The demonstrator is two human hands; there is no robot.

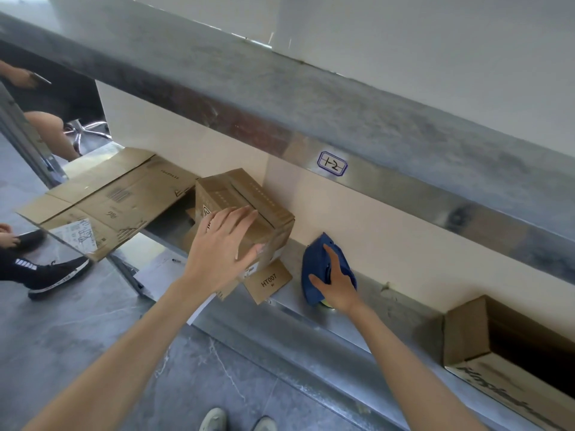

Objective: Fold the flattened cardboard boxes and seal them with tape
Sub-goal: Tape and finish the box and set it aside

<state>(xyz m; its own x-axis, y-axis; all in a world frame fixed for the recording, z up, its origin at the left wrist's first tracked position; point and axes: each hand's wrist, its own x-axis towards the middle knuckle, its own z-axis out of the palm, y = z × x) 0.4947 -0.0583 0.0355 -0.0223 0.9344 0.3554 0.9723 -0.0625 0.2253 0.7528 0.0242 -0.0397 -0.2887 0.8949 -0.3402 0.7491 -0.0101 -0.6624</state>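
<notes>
On shelf by wall: box, flaps folded down; whether seam is taped, cannot tell.
Left hand: flat on box top, fingers straight and spread, pressing flaps down.
Right hand: wrapped round blue tape dispenser, resting on shelf just right of box.
Handling: probably light and empty; stiff at corners, soft mid-panel; flaps apt to spring up. Best hold: palm across seam, or opposite side walls.
Edges: wall tight behind box; loose flap marked HT007 poking out under near corner; shelf lip close in front.
Room: flat cardboard crowding left, overhanging shelf end; bare shelf rightward up to open box; metal beam overhead limiting lift.
</notes>
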